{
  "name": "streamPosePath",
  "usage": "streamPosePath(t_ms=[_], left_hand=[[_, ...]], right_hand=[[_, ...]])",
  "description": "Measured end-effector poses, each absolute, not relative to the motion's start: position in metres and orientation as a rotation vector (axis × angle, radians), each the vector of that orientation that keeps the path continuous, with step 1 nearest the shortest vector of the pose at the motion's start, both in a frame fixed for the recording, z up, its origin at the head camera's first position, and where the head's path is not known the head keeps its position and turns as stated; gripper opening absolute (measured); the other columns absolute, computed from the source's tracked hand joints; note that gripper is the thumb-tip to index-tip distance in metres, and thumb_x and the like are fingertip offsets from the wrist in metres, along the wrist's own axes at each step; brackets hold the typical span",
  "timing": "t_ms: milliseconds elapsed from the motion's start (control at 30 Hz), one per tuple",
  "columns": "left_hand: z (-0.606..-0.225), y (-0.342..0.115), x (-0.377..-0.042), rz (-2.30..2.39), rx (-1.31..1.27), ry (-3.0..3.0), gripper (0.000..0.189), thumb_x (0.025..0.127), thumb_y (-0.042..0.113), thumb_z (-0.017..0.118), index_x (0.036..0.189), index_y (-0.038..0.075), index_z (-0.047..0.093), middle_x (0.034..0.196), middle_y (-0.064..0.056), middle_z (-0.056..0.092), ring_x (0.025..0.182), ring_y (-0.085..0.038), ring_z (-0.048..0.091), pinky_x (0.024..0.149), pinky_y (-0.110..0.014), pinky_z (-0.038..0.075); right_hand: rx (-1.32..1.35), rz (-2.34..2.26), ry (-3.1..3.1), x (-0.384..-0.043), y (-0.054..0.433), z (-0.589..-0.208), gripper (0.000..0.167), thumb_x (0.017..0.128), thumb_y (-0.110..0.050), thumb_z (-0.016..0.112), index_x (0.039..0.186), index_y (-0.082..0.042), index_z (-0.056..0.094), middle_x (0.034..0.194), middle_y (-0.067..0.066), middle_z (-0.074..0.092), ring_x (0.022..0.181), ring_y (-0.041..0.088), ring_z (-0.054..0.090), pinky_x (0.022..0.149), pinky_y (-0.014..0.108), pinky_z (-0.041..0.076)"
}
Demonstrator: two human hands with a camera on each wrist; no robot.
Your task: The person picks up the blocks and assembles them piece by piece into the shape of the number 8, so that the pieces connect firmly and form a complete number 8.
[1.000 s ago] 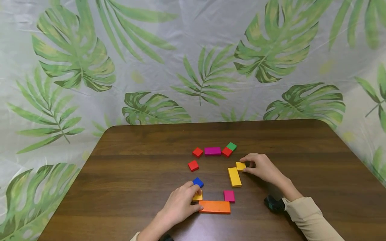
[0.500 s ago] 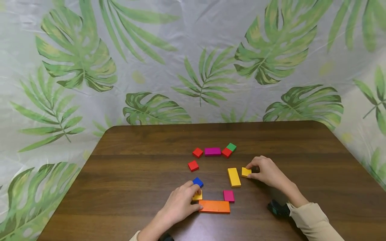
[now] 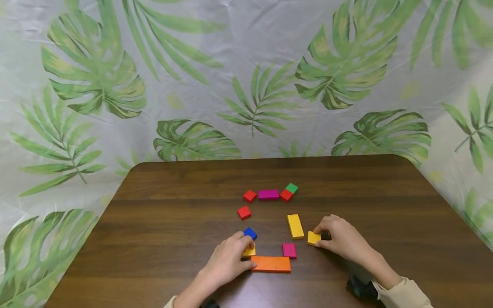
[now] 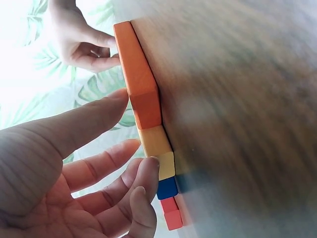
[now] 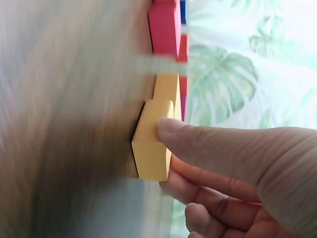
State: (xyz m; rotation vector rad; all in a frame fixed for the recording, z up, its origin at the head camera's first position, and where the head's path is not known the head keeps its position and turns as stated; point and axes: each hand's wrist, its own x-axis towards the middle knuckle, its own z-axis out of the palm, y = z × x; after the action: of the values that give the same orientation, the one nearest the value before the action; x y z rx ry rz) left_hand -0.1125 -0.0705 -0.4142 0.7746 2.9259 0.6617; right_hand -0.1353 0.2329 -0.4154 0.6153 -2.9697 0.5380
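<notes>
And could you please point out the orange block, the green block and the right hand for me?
Orange block (image 3: 271, 263): head view, the middle of its top face.
Green block (image 3: 292, 188): head view, on its top face.
Right hand (image 3: 341, 238): head view, on the back of the hand.

Soft, fairly even light fills the head view, with a pale sheen on the table (image 3: 265, 295) just on the near side of the left hand (image 3: 228, 259) and faint shadow under the right hand (image 3: 339, 237). In the left wrist view, the backdrop (image 4: 22, 94) behind the grasp burns nearly white. In the right wrist view, the pinched yellow block (image 5: 152, 141) looks fairly crisp, the table beside it smeared out of focus
</notes>
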Motion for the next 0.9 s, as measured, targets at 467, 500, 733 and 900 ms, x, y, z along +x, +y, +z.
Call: streamPosePath(t_ms=[467, 500, 733, 900], left_hand=[[-0.416, -0.073, -0.113, 0.636, 0.774, 2.931, 0.032, 0.072, 0.031, 0.080, 0.094, 0.014, 0.064, 0.080, 0.006, 0.051, 0.068, -0.004, 0.043, 0.059, -0.018, 0.037], [-0.416, -0.073, -0.113, 0.636, 0.774, 2.932, 0.032, 0.072, 0.031, 0.080, 0.094, 0.014, 0.064, 0.080, 0.006, 0.051, 0.068, -0.004, 0.043, 0.059, -0.018, 0.037], [-0.416, -0.073, -0.113, 0.652, 0.773, 2.922, 0.032, 0.072, 0.030, 0.080, 0.095, 0.014, 0.064, 0.080, 0.005, 0.051, 0.068, -0.003, 0.042, 0.058, -0.018, 0.036], [-0.416, -0.072, -0.113, 0.654, 0.787, 2.930, 0.032, 0.072, 0.030, 0.080, 0.094, 0.014, 0.063, 0.079, 0.006, 0.049, 0.067, -0.003, 0.041, 0.058, -0.018, 0.036]], right_hand=[[0.395, 0.583, -2.911, -0.132, 0.202, -0.427, 0.023, 0.066, -0.027, 0.083, 0.078, -0.015, 0.067, 0.076, -0.006, 0.062, 0.074, 0.008, 0.053, 0.061, 0.025, 0.046], [0.389, 0.589, -2.905, -0.134, 0.200, -0.428, 0.024, 0.066, -0.028, 0.083, 0.077, -0.015, 0.067, 0.076, -0.006, 0.062, 0.073, 0.008, 0.053, 0.061, 0.025, 0.045], [0.404, 0.630, -2.896, -0.150, 0.190, -0.431, 0.025, 0.067, -0.029, 0.083, 0.077, -0.013, 0.066, 0.077, -0.004, 0.062, 0.071, 0.009, 0.052, 0.062, 0.027, 0.045], [0.437, 0.687, -2.926, -0.158, 0.189, -0.426, 0.025, 0.069, -0.033, 0.081, 0.077, -0.014, 0.067, 0.077, -0.003, 0.064, 0.067, 0.008, 0.050, 0.059, 0.025, 0.041]])
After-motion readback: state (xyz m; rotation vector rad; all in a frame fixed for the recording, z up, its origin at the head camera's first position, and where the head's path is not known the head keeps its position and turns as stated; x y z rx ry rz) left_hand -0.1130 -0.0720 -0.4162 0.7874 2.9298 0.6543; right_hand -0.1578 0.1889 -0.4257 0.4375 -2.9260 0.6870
